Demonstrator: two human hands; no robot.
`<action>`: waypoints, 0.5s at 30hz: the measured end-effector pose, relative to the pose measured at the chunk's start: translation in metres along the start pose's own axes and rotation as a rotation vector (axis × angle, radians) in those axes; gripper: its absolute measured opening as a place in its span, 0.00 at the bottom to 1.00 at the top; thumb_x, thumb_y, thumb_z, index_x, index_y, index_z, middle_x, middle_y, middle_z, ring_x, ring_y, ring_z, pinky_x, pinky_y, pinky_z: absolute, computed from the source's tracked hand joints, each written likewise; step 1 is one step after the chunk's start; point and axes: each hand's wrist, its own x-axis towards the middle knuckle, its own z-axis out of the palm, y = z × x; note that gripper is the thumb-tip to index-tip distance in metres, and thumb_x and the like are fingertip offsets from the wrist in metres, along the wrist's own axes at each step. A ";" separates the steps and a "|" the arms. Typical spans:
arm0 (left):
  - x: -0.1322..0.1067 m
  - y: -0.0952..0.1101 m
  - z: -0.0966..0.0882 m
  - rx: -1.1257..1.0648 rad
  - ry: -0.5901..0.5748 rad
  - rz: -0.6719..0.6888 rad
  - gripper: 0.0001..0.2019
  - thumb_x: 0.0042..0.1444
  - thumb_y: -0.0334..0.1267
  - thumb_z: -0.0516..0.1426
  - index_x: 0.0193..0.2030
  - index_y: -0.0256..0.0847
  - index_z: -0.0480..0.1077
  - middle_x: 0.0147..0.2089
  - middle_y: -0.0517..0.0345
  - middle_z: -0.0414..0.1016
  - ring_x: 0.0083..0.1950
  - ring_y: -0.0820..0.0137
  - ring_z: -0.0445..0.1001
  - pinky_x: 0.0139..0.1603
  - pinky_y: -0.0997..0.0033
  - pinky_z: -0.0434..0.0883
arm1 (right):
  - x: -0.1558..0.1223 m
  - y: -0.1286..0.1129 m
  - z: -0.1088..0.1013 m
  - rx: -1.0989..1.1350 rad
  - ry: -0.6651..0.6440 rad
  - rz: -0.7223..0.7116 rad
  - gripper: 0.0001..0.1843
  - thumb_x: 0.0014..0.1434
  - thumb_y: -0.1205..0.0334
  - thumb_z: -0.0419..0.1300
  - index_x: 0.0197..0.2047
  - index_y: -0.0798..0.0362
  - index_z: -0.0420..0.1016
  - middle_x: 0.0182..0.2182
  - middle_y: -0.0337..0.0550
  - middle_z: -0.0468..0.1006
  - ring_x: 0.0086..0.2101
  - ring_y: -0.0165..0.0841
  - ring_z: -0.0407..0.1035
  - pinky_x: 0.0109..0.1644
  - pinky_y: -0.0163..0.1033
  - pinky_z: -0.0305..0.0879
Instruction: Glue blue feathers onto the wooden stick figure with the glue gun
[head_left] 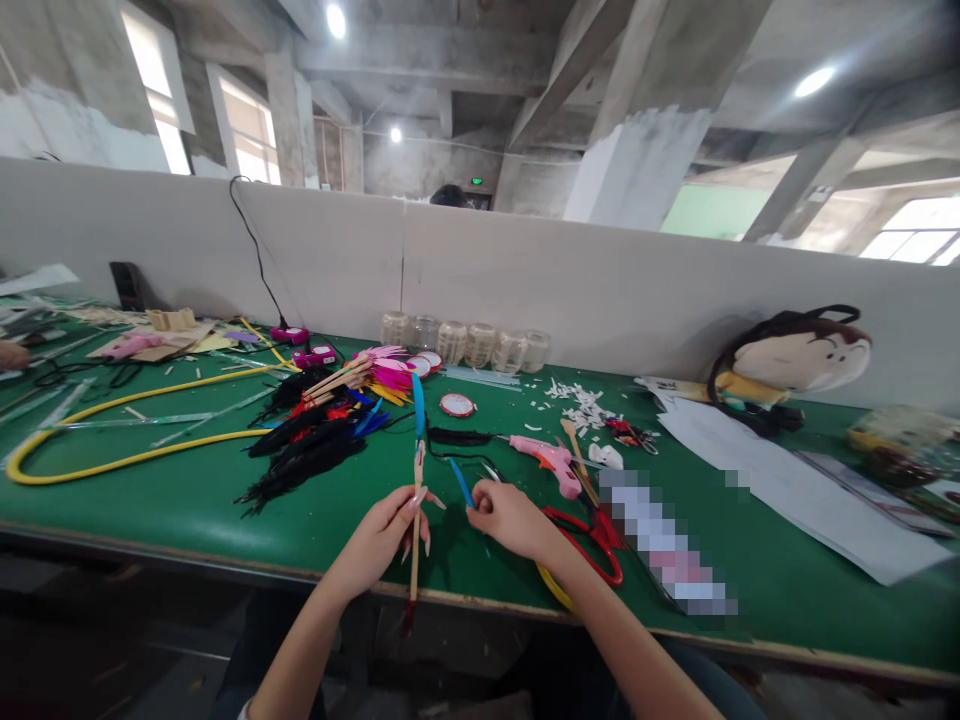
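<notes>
At the bench (pixel 187 510), left hand (pixel 379 540) holds wooden stick (pixel 414 565).

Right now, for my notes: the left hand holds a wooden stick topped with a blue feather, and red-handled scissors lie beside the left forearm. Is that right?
No: the red-handled scissors lie beside the right forearm, not the left, as the head view shows. The left hand does hold the feathered wooden stick.
</notes>
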 end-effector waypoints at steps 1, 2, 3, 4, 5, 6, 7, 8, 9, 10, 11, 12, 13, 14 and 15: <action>0.000 0.000 0.000 -0.004 0.003 0.000 0.19 0.55 0.51 0.48 0.40 0.37 0.65 0.22 0.63 0.66 0.20 0.78 0.60 0.19 0.79 0.57 | 0.001 0.001 -0.002 0.024 0.005 -0.015 0.05 0.49 0.62 0.55 0.24 0.53 0.64 0.20 0.36 0.70 0.23 0.28 0.64 0.26 0.32 0.52; 0.000 0.000 0.000 -0.007 0.006 0.001 0.18 0.55 0.51 0.48 0.40 0.37 0.65 0.22 0.63 0.66 0.20 0.78 0.60 0.19 0.79 0.57 | 0.002 0.002 -0.004 0.041 0.013 -0.030 0.07 0.51 0.60 0.54 0.24 0.53 0.64 0.20 0.36 0.70 0.23 0.28 0.64 0.26 0.32 0.53; 0.000 0.000 0.000 -0.010 0.007 0.003 0.18 0.55 0.51 0.48 0.39 0.37 0.65 0.22 0.63 0.67 0.20 0.79 0.60 0.19 0.80 0.57 | 0.002 0.001 -0.007 0.072 0.028 -0.043 0.10 0.53 0.58 0.52 0.24 0.53 0.63 0.20 0.36 0.70 0.22 0.27 0.63 0.26 0.32 0.54; 0.000 0.001 0.000 -0.012 0.007 0.006 0.17 0.55 0.51 0.48 0.37 0.37 0.65 0.22 0.64 0.67 0.20 0.79 0.59 0.19 0.80 0.58 | 0.003 0.000 -0.011 0.131 0.054 -0.053 0.12 0.55 0.55 0.50 0.25 0.53 0.62 0.20 0.36 0.69 0.21 0.27 0.63 0.25 0.32 0.55; 0.000 0.001 0.000 -0.013 0.007 0.007 0.16 0.55 0.50 0.49 0.36 0.37 0.64 0.22 0.64 0.67 0.20 0.79 0.59 0.19 0.80 0.58 | 0.003 -0.002 -0.014 0.222 0.096 -0.063 0.14 0.57 0.53 0.48 0.25 0.53 0.61 0.20 0.36 0.69 0.20 0.26 0.62 0.23 0.31 0.55; 0.000 0.001 0.000 -0.017 0.006 0.007 0.16 0.55 0.50 0.49 0.35 0.37 0.64 0.22 0.64 0.67 0.19 0.80 0.59 0.19 0.81 0.58 | 0.004 -0.005 -0.018 0.336 0.150 -0.070 0.16 0.57 0.50 0.47 0.26 0.53 0.61 0.20 0.36 0.69 0.19 0.26 0.61 0.21 0.31 0.55; 0.000 0.001 0.000 -0.023 0.007 0.006 0.16 0.55 0.50 0.49 0.34 0.38 0.63 0.22 0.64 0.67 0.19 0.80 0.59 0.19 0.81 0.58 | 0.003 -0.008 -0.022 0.464 0.216 -0.077 0.17 0.56 0.48 0.48 0.27 0.53 0.62 0.20 0.36 0.68 0.17 0.25 0.59 0.19 0.31 0.54; 0.000 0.001 0.000 -0.033 0.010 0.004 0.15 0.55 0.50 0.50 0.33 0.38 0.63 0.22 0.64 0.68 0.19 0.80 0.59 0.18 0.81 0.58 | 0.003 -0.011 -0.025 0.586 0.283 -0.085 0.17 0.54 0.46 0.50 0.28 0.53 0.63 0.19 0.35 0.68 0.16 0.25 0.58 0.18 0.31 0.54; 0.000 0.001 0.000 -0.043 0.014 0.004 0.15 0.54 0.50 0.50 0.33 0.38 0.62 0.22 0.64 0.68 0.19 0.80 0.60 0.18 0.81 0.58 | 0.002 -0.014 -0.028 0.686 0.342 -0.096 0.18 0.52 0.46 0.53 0.29 0.54 0.64 0.19 0.35 0.68 0.16 0.24 0.58 0.17 0.31 0.54; 0.000 0.001 0.000 -0.052 0.018 0.005 0.15 0.54 0.50 0.51 0.33 0.38 0.62 0.22 0.64 0.69 0.19 0.80 0.61 0.19 0.81 0.59 | 0.000 -0.016 -0.031 0.750 0.388 -0.111 0.18 0.51 0.46 0.56 0.29 0.54 0.65 0.18 0.35 0.68 0.15 0.24 0.58 0.18 0.31 0.55; 0.000 0.001 0.000 -0.058 0.018 0.005 0.15 0.54 0.50 0.51 0.33 0.38 0.62 0.22 0.64 0.69 0.19 0.80 0.61 0.19 0.81 0.60 | -0.002 -0.019 -0.033 0.795 0.424 -0.128 0.17 0.49 0.47 0.58 0.29 0.55 0.67 0.17 0.34 0.68 0.16 0.24 0.59 0.19 0.31 0.57; 0.000 0.001 0.001 -0.058 0.016 0.004 0.15 0.53 0.50 0.52 0.34 0.38 0.62 0.22 0.63 0.70 0.19 0.80 0.62 0.19 0.81 0.60 | -0.004 -0.022 -0.035 0.828 0.451 -0.147 0.16 0.48 0.49 0.59 0.29 0.55 0.68 0.16 0.34 0.68 0.16 0.24 0.60 0.20 0.31 0.58; -0.001 0.002 0.001 -0.054 0.008 0.002 0.15 0.53 0.50 0.52 0.34 0.38 0.63 0.22 0.63 0.71 0.19 0.80 0.62 0.19 0.81 0.61 | -0.007 -0.024 -0.036 0.853 0.475 -0.171 0.15 0.48 0.50 0.60 0.29 0.55 0.69 0.16 0.35 0.68 0.16 0.25 0.61 0.20 0.32 0.59; -0.001 0.002 0.002 -0.046 -0.004 0.000 0.15 0.52 0.50 0.53 0.35 0.38 0.64 0.22 0.62 0.71 0.18 0.80 0.62 0.18 0.81 0.61 | -0.009 -0.027 -0.036 0.872 0.494 -0.200 0.14 0.48 0.51 0.61 0.29 0.55 0.70 0.17 0.35 0.69 0.17 0.25 0.62 0.20 0.31 0.59; -0.002 0.003 0.002 -0.036 -0.018 -0.004 0.15 0.52 0.49 0.53 0.35 0.37 0.64 0.22 0.62 0.72 0.18 0.80 0.62 0.18 0.81 0.61 | -0.012 -0.031 -0.036 0.885 0.512 -0.229 0.13 0.48 0.52 0.61 0.29 0.55 0.71 0.18 0.36 0.70 0.17 0.26 0.63 0.19 0.31 0.59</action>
